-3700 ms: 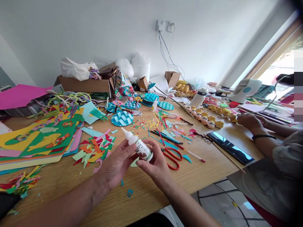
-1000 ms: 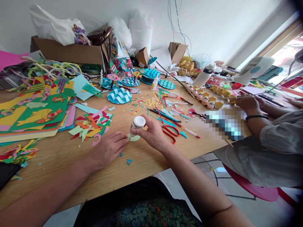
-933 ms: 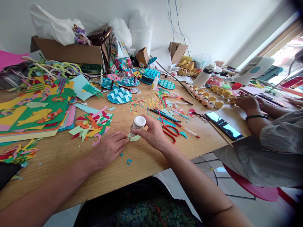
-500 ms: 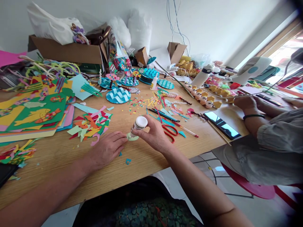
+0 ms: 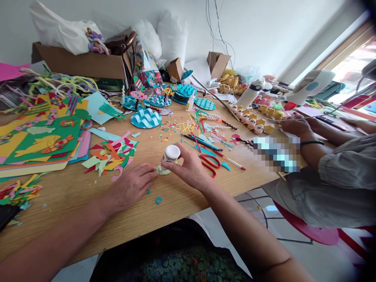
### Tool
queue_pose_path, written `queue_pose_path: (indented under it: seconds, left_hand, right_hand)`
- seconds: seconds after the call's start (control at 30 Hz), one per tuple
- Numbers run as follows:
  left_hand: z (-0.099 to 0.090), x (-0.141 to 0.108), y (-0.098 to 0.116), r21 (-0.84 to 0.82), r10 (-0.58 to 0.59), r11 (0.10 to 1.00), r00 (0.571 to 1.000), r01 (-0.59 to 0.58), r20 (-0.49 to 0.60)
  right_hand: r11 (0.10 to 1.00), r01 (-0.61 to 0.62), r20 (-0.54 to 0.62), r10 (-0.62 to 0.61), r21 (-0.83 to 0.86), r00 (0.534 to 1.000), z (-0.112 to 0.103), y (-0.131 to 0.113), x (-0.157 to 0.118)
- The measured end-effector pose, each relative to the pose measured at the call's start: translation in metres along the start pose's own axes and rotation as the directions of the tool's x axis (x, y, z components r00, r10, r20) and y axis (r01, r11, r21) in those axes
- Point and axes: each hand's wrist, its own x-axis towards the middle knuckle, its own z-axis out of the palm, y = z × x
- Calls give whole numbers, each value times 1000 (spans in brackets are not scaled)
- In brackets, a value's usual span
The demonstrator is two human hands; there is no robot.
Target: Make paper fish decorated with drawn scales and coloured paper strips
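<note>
My right hand (image 5: 189,166) is wrapped round a small white labelled bottle (image 5: 171,153), its round white end facing up. The bottle's lower end is over a pale green paper cutout (image 5: 163,171) on the table; whether it touches the paper is hidden. My left hand (image 5: 136,182) rests on the table with its fingers close together, and the fingertips hold the cutout's left edge. Two small blue paper scraps, one of them a notched piece (image 5: 158,200), lie below the hands. Red-handled scissors (image 5: 210,164) lie just right of my right hand.
Paper scraps (image 5: 110,152) and stacked coloured sheets (image 5: 67,156) with fish cutouts lie left. Blue wavy discs (image 5: 146,118), a small glue bottle (image 5: 190,102) and pens (image 5: 205,143) sit beyond. On the right, another person's forearm (image 5: 308,135) rests near a blurred-out patch (image 5: 276,154).
The view has shifted very slightly. Both hands, the bottle and the cutout keep nearly the same positions. The phone on the right is now covered by a pixelated patch.
</note>
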Motion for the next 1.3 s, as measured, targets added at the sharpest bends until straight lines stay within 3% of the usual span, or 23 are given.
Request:
queue_pose_path:
  seconds: [1.03,1.3]
  left_hand:
    - [0,0,2,-28,-33,999,999,32,-22]
    - [0,0,1,-12,-17,1000,1000,16,-18]
  right_hand:
    - [997,-78,50,78,-6,996,5,-4,7]
    - [999,-41,74,42,-10,996,0,-5,1]
